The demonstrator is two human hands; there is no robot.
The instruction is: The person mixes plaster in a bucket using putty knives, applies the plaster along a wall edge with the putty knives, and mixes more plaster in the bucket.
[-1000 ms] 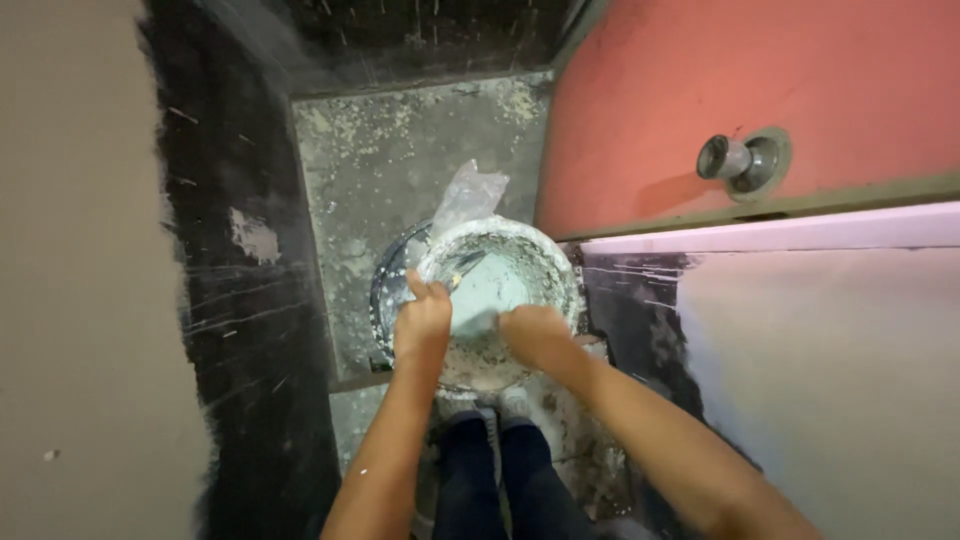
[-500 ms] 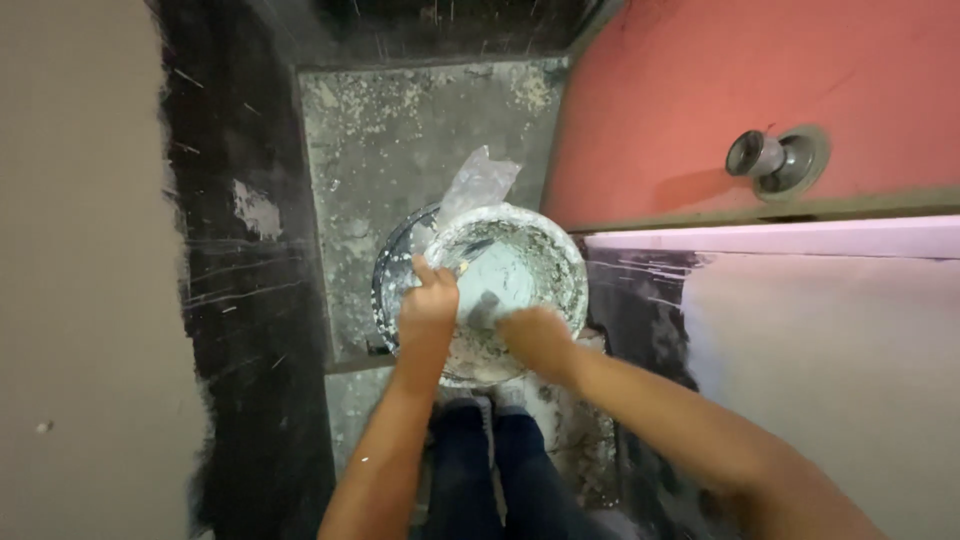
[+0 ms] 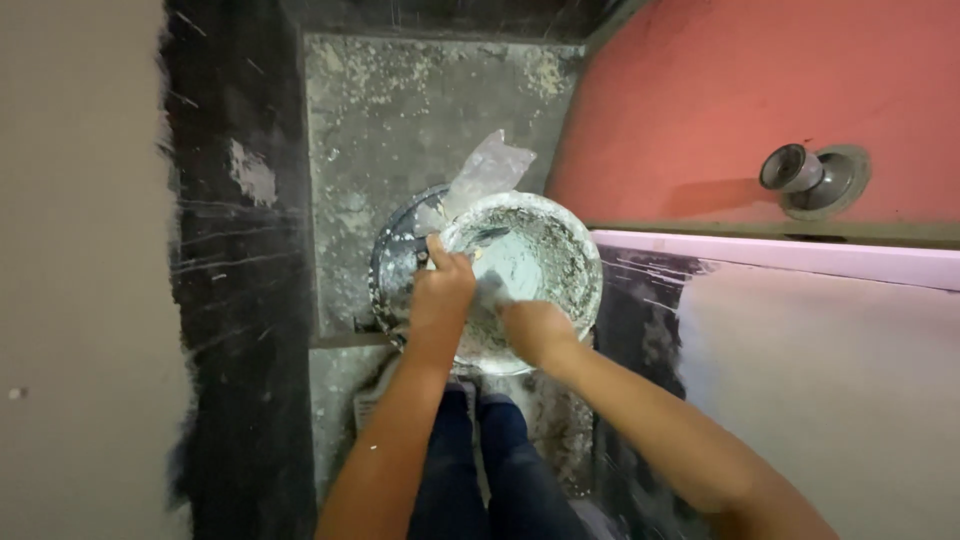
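Two hands worked inside a plaster-smeared bucket at the centre of the frame.

From the head view, the left hand point(image 3: 440, 290) was clamped on the bucket point(image 3: 565, 250) rim; the right hand point(image 3: 535, 330) was curled inside it, its grip unclear. A clear plastic bag point(image 3: 487, 170) lay just above, on the speckled floor point(image 3: 400, 120).

Single head cam, aimed almost straight down along the person's forearms and legs to the floor point(image 3: 400, 130). Both hands sit near frame centre over a round bucket point(image 3: 575, 260), at arm's length from the lens. Wall surfaces fill the left and right edges; no second view, so no overlap.
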